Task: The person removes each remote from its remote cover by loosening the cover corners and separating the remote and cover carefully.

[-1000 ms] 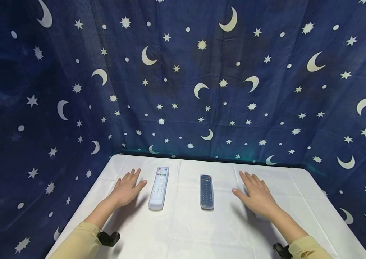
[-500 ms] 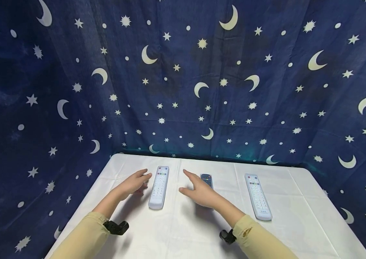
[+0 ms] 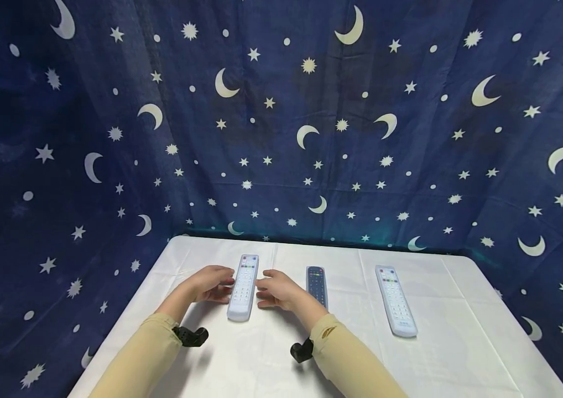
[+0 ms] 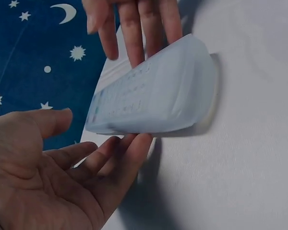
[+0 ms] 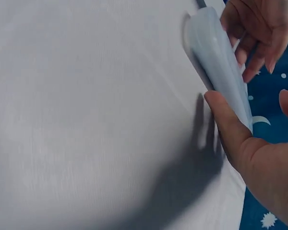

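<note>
Nearest the person I see the pale-yellow fabric L sleeve (image 3: 137,356) and matching R sleeve (image 3: 356,359), the latter w/ a small slit by the cuff. A small black rounded device sits at each wrist, L device (image 3: 191,336) and R device (image 3: 302,350). Under them, the white cloth-covered table (image 3: 451,337).

Off to the R, a slim white plastic remote (image 3: 396,301) lies alone, btns up, slightly angled, well apart from both hands.

Mid-table, the L hand (image 3: 212,283) and R hand (image 3: 277,290) flank a second, long milky-white plastic remote (image 3: 243,287), one per side, palms turned inward. Fingers are loosely bent & a bit spread, thumbs apart from it; neither hand pinches it. Fingertips are right at its long edges; whether all of them touch, can't tell. It lies on the table's L half, btns up, far end tipped slightly R.

Just R of that, a dark blue-grey plastic remote (image 3: 317,286) w/ coloured btns lies btwn the two white ones, its near end hidden by the R forearm.

Beyond the table's far edge, a navy fabric curtain (image 3: 271,141) hangs, printed w/ pale moons, stars, dots etc.
</note>
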Motion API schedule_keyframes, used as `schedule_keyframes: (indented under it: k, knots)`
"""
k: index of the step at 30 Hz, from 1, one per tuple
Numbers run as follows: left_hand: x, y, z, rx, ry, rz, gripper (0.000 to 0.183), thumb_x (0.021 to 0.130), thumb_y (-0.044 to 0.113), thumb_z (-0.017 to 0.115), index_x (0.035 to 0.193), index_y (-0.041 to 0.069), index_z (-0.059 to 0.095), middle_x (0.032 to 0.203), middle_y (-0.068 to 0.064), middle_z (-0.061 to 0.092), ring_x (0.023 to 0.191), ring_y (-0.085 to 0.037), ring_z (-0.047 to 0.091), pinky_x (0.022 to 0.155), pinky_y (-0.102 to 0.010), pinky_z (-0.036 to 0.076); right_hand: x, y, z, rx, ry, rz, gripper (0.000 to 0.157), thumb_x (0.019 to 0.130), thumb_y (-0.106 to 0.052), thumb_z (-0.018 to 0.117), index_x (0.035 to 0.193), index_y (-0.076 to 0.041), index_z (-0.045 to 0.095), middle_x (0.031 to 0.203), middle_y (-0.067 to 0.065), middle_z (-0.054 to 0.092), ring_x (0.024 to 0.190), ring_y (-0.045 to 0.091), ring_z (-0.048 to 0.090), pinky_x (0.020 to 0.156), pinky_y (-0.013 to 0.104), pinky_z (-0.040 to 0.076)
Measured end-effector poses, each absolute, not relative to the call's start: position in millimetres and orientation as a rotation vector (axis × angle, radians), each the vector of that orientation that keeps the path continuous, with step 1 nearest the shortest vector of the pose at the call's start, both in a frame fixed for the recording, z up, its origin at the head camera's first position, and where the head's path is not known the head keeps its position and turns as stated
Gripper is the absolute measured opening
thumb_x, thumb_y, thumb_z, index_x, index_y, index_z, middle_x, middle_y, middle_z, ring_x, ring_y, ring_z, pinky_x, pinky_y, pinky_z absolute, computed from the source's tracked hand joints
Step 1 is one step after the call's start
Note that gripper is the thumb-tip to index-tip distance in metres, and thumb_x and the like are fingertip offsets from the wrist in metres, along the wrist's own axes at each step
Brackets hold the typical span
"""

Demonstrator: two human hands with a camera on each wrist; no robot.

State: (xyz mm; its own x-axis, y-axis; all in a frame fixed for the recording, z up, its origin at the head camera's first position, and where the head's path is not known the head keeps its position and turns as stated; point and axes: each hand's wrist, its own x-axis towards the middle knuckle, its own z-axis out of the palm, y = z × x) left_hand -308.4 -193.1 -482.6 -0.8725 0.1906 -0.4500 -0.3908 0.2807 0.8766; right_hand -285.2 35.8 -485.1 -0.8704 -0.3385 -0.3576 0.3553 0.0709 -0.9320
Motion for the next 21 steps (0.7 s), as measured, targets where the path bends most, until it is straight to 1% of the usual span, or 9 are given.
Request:
schedule_keyframes:
  k: [3,6,9,13,15,17,19,21]
  knots:
    - [-312,-188,-485,-0.165,2.135,1.576,0.052,0.105,0.018,0.056,0.147,-0.009,0.042,0.119,-0.019,0.063,0.088,-0.023,0.066,0.074,-0.038,0.062,-287,27,-490,0.04,1.846,-1.869,0.07,0.099,-0.008,0.06,0.157,0.007,0.025,0.128,0.023,0.055,0.111,0.034,0.064,0.086,0.044,0.059]
    - [-312,-182,-486,-0.154,2.203,1.507,0.052,0.1,0.011,0.061,0.145,-0.011,0.045,0.11,-0.017,0.066,0.085,-0.021,0.067,0.073,-0.037,0.062,-288,22,-494,0.071,1.834,-1.898,0.069,0.098,-0.004,0.061,0.156,0.007,0.026,0.132,0.023,0.052,0.106,0.032,0.065,0.086,0.043,0.06]
    - [-310,-177,-487,-0.168,2.254,1.46,0.051,0.097,0.004,0.064,0.143,-0.012,0.048,0.104,-0.016,0.067,0.084,-0.02,0.066,0.072,-0.036,0.062,-289,20,-498,0.094,1.827,-1.921,0.071,0.095,-0.001,0.062,0.156,0.007,0.027,0.136,0.023,0.05,0.104,0.031,0.066,0.084,0.042,0.06]
    - [-305,-174,-489,-0.195,2.253,1.485,0.052,0.096,-0.001,0.065,0.144,-0.01,0.048,0.107,-0.017,0.065,0.086,-0.022,0.066,0.071,-0.037,0.061,-287,23,-499,0.073,1.826,-1.935,0.075,0.092,0.001,0.063,0.157,0.006,0.026,0.144,0.026,0.046,0.101,0.03,0.067,0.08,0.041,0.061]
    - [-302,-172,-489,-0.192,2.227,1.534,0.056,0.094,-0.002,0.067,0.146,-0.007,0.047,0.111,-0.017,0.063,0.087,-0.023,0.067,0.072,-0.039,0.061,-285,26,-498,0.055,1.855,-1.929,0.075,0.091,0.002,0.062,0.157,0.005,0.026,0.144,0.026,0.045,0.098,0.029,0.068,0.078,0.041,0.062]
    - [-298,-170,-488,-0.16,2.202,1.591,0.058,0.093,-0.002,0.069,0.146,-0.004,0.047,0.114,-0.017,0.061,0.089,-0.024,0.066,0.072,-0.04,0.061,-282,31,-497,0.041,1.904,-1.911,0.074,0.092,0.002,0.063,0.157,0.004,0.029,0.137,0.026,0.05,0.093,0.028,0.068,0.075,0.041,0.062]
    - [-293,-166,-486,-0.12,2.19,1.633,0.061,0.091,-0.002,0.071,0.147,-0.001,0.047,0.117,-0.016,0.059,0.089,-0.025,0.066,0.073,-0.041,0.061,-280,36,-495,0.025,1.959,-1.894,0.071,0.093,0.002,0.064,0.157,0.002,0.032,0.126,0.023,0.054,0.09,0.026,0.068,0.073,0.042,0.062]
    - [-287,-161,-482,-0.081,2.181,1.673,0.063,0.09,-0.002,0.072,0.147,0.003,0.046,0.119,-0.016,0.057,0.091,-0.025,0.065,0.075,-0.043,0.061,-276,41,-492,-0.003,2.022,-1.875,0.069,0.093,0.001,0.066,0.156,-0.001,0.036,0.114,0.019,0.055,0.088,0.026,0.067,0.073,0.044,0.062]
